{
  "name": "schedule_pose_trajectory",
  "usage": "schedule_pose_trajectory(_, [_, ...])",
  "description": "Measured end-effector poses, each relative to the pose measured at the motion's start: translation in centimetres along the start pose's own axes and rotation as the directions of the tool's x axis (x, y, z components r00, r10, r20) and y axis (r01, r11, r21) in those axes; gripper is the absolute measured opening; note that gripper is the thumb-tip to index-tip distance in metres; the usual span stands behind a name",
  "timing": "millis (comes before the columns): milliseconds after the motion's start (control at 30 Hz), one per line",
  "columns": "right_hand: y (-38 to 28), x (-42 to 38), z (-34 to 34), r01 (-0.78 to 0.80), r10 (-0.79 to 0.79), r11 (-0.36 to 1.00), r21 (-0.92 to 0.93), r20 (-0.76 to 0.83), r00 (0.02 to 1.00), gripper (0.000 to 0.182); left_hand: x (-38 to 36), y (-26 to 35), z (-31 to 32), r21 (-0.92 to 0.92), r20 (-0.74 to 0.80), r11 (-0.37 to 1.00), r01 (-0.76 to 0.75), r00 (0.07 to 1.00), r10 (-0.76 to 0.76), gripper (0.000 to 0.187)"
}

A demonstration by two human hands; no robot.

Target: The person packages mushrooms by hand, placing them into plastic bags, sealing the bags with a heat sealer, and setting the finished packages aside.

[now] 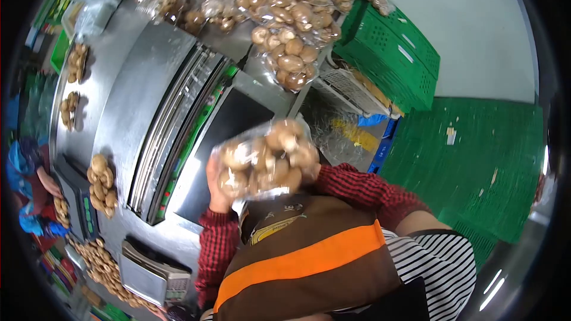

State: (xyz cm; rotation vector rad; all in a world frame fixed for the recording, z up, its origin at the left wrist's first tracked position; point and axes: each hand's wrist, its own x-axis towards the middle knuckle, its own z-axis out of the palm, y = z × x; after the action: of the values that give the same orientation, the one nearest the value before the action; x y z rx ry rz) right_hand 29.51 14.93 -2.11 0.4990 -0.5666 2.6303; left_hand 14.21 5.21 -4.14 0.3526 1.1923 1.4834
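Note:
A clear plastic bag of brown mushrooms (267,157) is held between both my hands, in front of the brown apron. My left hand (216,184) grips its left end, with the fingers partly behind the bag. At the right end, my right hand (315,171) holds on and is mostly hidden by the bag and blurred. Just beyond the bag lies the wrapping machine's dark plate (229,125), with metal rollers (172,125) to its left.
Bagged mushrooms (291,9) are piled at the top. Green crates (386,53) stand at the right. A scale (143,279), loose mushrooms (101,264) and a mushroom pack (102,185) are lower left. A co-worker's hand (49,183) is at the far left.

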Motion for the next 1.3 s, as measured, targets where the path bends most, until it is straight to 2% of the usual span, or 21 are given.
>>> schedule_pose_trajectory(33, [-0.3, 0.2, 2.0, -0.205, 0.197, 0.969, -0.135, -0.066, 0.978, 0.028, -1.3, 0.7, 0.6, -0.104, 0.011, 0.994, 0.029, 1.0, -0.028, 0.021])
schedule_pose_trajectory(100, [-0.2, 0.7, 4.4, -0.542, 0.491, 0.789, -0.29, -0.232, 0.84, 0.028, -3.2, 0.9, 0.7, -0.265, 0.204, 0.962, -0.058, 0.972, 0.115, 0.028])
schedule_pose_trajectory(133, [0.3, 1.2, 4.7, -0.652, 0.586, 0.677, -0.341, -0.288, 0.758, 0.027, -4.1, 2.3, 1.8, -0.222, 0.196, 0.967, -0.123, 0.966, 0.168, 0.034])
schedule_pose_trajectory(167, [0.8, 1.7, 4.9, -0.732, 0.653, 0.571, -0.372, -0.335, 0.679, 0.027, -5.0, 3.6, 2.9, -0.178, 0.188, 0.966, -0.188, 0.957, 0.221, 0.042])
schedule_pose_trajectory(233, [1.7, 2.5, 5.4, -0.821, 0.737, 0.411, -0.396, -0.385, 0.555, 0.027, -4.5, 5.0, 3.5, -0.084, 0.304, 0.919, -0.385, 0.868, 0.392, 0.027])
schedule_pose_trajectory(300, [1.6, 2.8, 5.4, -0.85, 0.761, 0.365, -0.38, -0.405, 0.507, 0.027, -5.1, 5.6, 3.9, -0.042, 0.304, 0.88, -0.474, 0.833, 0.463, 0.028])
schedule_pose_trajectory(367, [0.4, 1.2, 5.9, -0.796, 0.725, 0.517, -0.315, -0.334, 0.603, 0.034, -5.6, 5.6, 4.1, -0.024, 0.297, 0.886, -0.463, 0.843, 0.449, 0.029])
schedule_pose_trajectory(400, [-0.9, 0.1, 5.8, -0.719, 0.661, 0.656, -0.23, -0.283, 0.695, 0.043, -5.8, 5.6, 4.2, -0.032, 0.288, 0.903, -0.429, 0.861, 0.42, 0.029])
schedule_pose_trajectory(467, [-4.3, 2.4, 5.2, -0.479, 0.544, 0.678, -0.558, -0.057, 0.837, 0.062, -6.0, 5.6, 4.2, -0.039, 0.266, 0.928, -0.371, 0.891, 0.367, 0.03])
schedule_pose_trajectory(500, [-5.0, 0.3, 2.7, -0.53, 0.632, 0.504, -0.682, -0.128, 0.765, 0.049, -6.2, 5.6, 4.1, -0.043, 0.257, 0.939, -0.342, 0.904, 0.341, 0.03])
schedule_pose_trajectory(567, [-8.3, 0.6, 2.6, -0.428, 0.669, 0.343, -0.837, -0.102, 0.736, 0.042, -6.5, 5.7, 4.0, -0.059, 0.242, 0.955, -0.292, 0.924, 0.298, 0.031])
schedule_pose_trajectory(633, [-11.4, 2.5, 4.3, -0.483, 0.532, 0.051, -0.874, -0.386, 0.754, 0.029, -6.7, 5.6, 3.9, -0.072, 0.229, 0.967, -0.243, 0.94, 0.253, 0.032])
schedule_pose_trajectory(667, [-11.9, 3.5, 4.7, -0.571, 0.318, 0.09, -0.816, -0.52, 0.793, 0.024, -6.9, 5.6, 3.8, -0.081, 0.219, 0.971, -0.224, 0.947, 0.237, 0.033])
schedule_pose_trajectory(733, [-12.6, 6.7, 8.4, -0.637, 0.157, 0.229, -0.736, -0.618, 0.771, 0.023, -7.0, 5.6, 3.7, -0.095, 0.206, 0.977, -0.192, 0.956, 0.209, 0.034])
schedule_pose_trajectory(800, [-12.6, 8.2, 10.8, -0.544, 0.431, 0.28, -0.791, -0.403, 0.807, 0.021, -7.2, 5.7, 3.7, -0.109, 0.198, 0.98, -0.166, 0.963, 0.185, 0.035])
schedule_pose_trajectory(833, [-12.2, 8.8, 11.5, -0.453, 0.478, 0.243, -0.858, -0.3, 0.826, 0.02, -7.2, 5.7, 3.7, -0.111, 0.194, 0.982, -0.155, 0.965, 0.174, 0.035])
schedule_pose_trajectory(867, [-11.8, 8.9, 11.8, -0.451, 0.485, 0.244, -0.859, -0.294, 0.823, 0.02, -7.3, 5.7, 3.6, -0.12, 0.19, 0.982, -0.148, 0.967, 0.169, 0.036])
schedule_pose_trajectory(933, [-11.1, 9.1, 11.9, -0.501, 0.474, 0.06, -0.864, -0.417, 0.776, 0.019, -7.4, 5.6, 3.4, -0.13, 0.179, 0.983, -0.132, 0.972, 0.154, 0.037])
schedule_pose_trajectory(1000, [-10.8, 9.2, 11.6, -0.479, 0.483, 0.04, -0.877, -0.402, 0.778, 0.017, -7.4, 5.7, 3.3, -0.137, 0.174, 0.983, -0.123, 0.974, 0.146, 0.038])
schedule_pose_trajectory(1267, [-9.8, 9.0, 10.4, -0.372, 0.307, -0.038, -0.927, -0.365, 0.879, 0.017, -7.6, 5.6, 3.0, -0.168, 0.17, 0.981, -0.101, 0.977, 0.13, 0.042])
schedule_pose_trajectory(1300, [-9.7, 9.1, 9.9, -0.344, 0.14, -0.035, -0.938, -0.345, 0.928, 0.023, -7.7, 5.6, 3.0, -0.171, 0.17, 0.98, -0.098, 0.977, 0.127, 0.043])
